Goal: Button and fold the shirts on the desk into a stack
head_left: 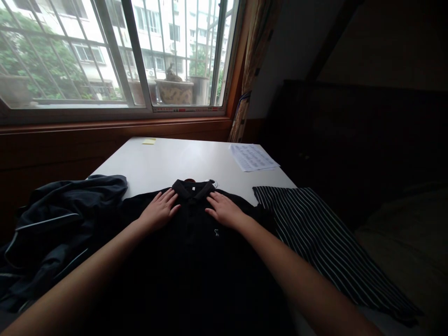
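A black polo shirt [196, 261] lies spread front side up on the white table [168, 158], its collar toward the window. Flat on the shirt beside the left side of the collar rests my left hand [161, 207], fingers stretched out. My right hand [224, 209] lies the same way near the collar's other side, above a small light emblem on the chest. Neither hand grips the cloth. Just beyond the collar, a small reddish-brown object and a white ring-shaped object show in part. The shirt's lower part is too dark to make out.
To the left lies a crumpled dark garment [63, 224] with light piping. A black-and-white striped cloth [315, 228] hangs over the right edge. Printed sheets [254, 157] sit at the back right, yellow sticky notes [149, 141] at the back left. Behind stands a barred window [150, 56].
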Demonstrator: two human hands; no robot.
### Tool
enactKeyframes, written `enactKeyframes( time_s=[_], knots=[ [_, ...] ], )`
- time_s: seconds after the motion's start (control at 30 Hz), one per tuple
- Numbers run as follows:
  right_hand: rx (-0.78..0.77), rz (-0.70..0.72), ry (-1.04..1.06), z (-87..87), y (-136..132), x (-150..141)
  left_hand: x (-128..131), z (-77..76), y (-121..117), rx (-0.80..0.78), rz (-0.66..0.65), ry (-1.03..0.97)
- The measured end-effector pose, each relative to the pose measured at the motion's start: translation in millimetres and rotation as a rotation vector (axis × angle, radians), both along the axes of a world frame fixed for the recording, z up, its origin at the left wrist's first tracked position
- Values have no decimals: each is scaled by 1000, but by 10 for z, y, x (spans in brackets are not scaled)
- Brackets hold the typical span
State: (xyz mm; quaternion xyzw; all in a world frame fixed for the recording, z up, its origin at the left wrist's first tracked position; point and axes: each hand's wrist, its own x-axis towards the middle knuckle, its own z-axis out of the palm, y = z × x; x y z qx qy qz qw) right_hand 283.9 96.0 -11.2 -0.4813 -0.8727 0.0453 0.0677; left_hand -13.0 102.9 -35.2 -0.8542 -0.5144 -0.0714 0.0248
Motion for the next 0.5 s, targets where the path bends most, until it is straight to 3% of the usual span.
enactKeyframes(
  time_s=[0.13,0.3,0.43,0.5],
  knots=[
    [-1,-89,2,-122,164,44,-70,12,115,-43,61,11],
    [139,-111,63,-17,179,57,-9,171,14,89,59,-63],
    [210,-101,130,106,149,-60,181,302,-188,200,-127,-119],
    [220,12,182,117,160,-135,292,295,-244,169,-276,-103]
  ],
)
